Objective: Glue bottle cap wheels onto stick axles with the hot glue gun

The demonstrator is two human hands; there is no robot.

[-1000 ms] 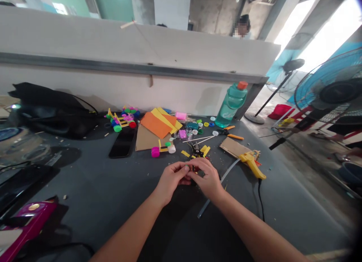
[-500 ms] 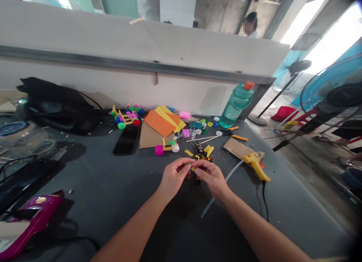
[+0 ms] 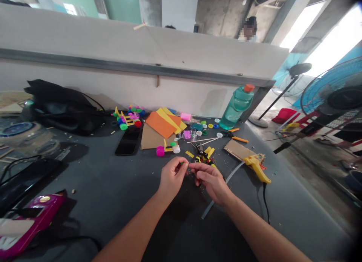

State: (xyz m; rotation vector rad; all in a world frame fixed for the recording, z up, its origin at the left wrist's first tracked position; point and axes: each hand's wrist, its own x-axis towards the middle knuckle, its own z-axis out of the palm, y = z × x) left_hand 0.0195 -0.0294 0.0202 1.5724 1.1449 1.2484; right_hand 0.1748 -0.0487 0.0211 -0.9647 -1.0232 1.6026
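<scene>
The left hand [image 3: 171, 178] and right hand [image 3: 210, 181] have just drawn slightly apart above the dark counter [image 3: 93, 186]. At lower centre of the frame, the left hand's fingertips [image 3: 184, 166] stay pinched on a tiny item [image 3: 187, 170] too small to make out, while the right hand is loosely curled and seems empty. Just above them, scissors [image 3: 201, 153] lie among yellow sticks [image 3: 208, 152], with a yellow glue gun [image 3: 256, 167] to the right and a clear glue stick [image 3: 234, 172] beside the right hand.
</scene>
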